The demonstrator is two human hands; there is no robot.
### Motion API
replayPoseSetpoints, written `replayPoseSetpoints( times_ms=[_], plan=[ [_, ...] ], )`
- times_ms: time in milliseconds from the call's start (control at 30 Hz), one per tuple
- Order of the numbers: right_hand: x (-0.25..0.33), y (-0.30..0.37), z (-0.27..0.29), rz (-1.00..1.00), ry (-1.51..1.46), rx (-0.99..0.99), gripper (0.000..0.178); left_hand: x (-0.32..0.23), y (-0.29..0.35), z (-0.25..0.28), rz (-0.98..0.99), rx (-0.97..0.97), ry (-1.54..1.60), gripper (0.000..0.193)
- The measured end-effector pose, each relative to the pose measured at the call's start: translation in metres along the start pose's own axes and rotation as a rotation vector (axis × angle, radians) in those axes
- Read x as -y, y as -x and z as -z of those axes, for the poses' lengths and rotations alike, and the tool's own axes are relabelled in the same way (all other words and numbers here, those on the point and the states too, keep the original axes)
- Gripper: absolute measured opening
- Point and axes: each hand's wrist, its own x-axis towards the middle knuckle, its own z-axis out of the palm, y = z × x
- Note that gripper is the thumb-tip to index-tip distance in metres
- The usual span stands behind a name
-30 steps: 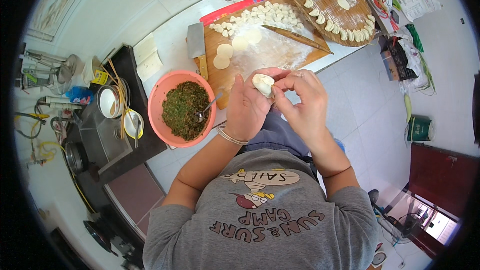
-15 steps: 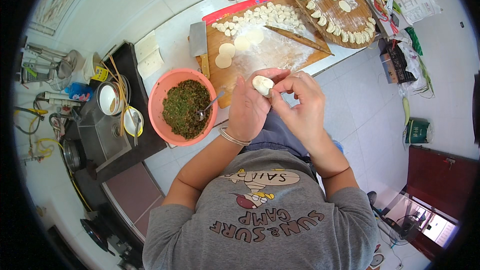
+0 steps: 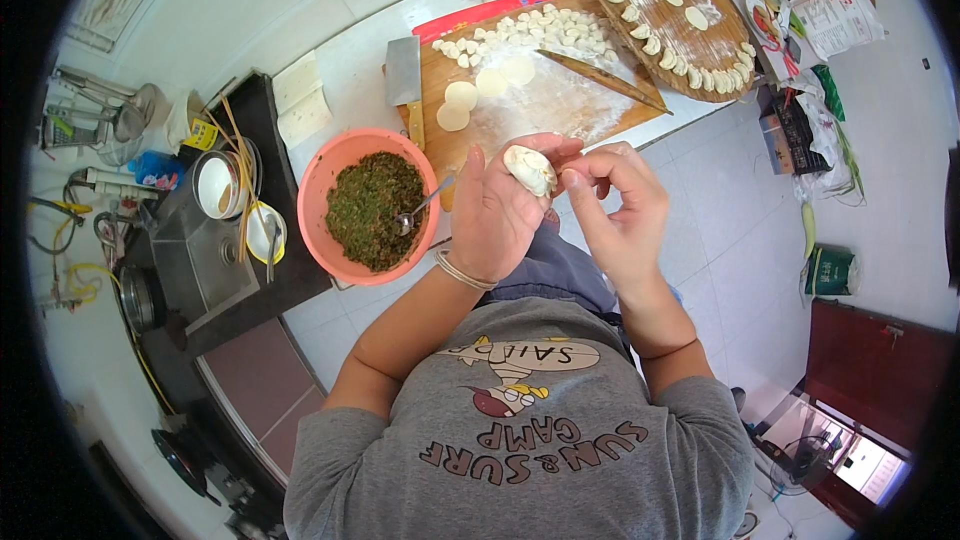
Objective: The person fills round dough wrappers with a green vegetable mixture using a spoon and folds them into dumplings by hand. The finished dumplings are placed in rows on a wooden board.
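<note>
A white, folded dumpling (image 3: 530,171) lies across the fingers of my left hand (image 3: 492,225), whose palm is turned up and cradles it. Beside its right edge is my right hand (image 3: 622,210), thumb and forefinger drawn together in a pinch. The thumb tip is just off the dough; nothing shows between the fingertips. Left of my hands stands a pink bowl (image 3: 312,230) of chopped green and brown filling (image 3: 370,205), with a metal spoon (image 3: 407,219) in it. Beyond my hands, a floured wooden board (image 3: 600,105) carries round wrappers (image 3: 461,95) and many small dough pieces (image 3: 545,25).
A cleaver (image 3: 404,73) and a tapered rolling pin (image 3: 600,80) lie on the board. To the far right, a round wooden board (image 3: 675,25) holds finished dumplings (image 3: 690,72) and a few wrappers. A sink (image 3: 215,265) with bowls and chopsticks is at left.
My right thumb has come away slightly from the dumpling's edge, and the right hand has shifted a little right. The dumpling still rests in my left hand, its pleated side now more visible.
</note>
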Motion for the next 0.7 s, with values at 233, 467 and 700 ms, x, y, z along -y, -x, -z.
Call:
replayPoseSetpoints(
  times_ms=[233,467,700],
  plan=[
    [-0.001,0.000,-0.010,0.157,0.168,0.036,0.011,-0.002,0.004,0.000,-0.059,0.008,-0.040,0.073],
    [-0.001,0.003,-0.010,0.082,0.041,0.018,0.010,-0.004,0.008,0.003,-0.032,0.008,0.007,0.070],
    [-0.003,0.001,-0.007,0.073,-0.005,-0.014,0.007,-0.007,0.009,0.005,-0.029,0.022,0.026,0.069]
  ],
)
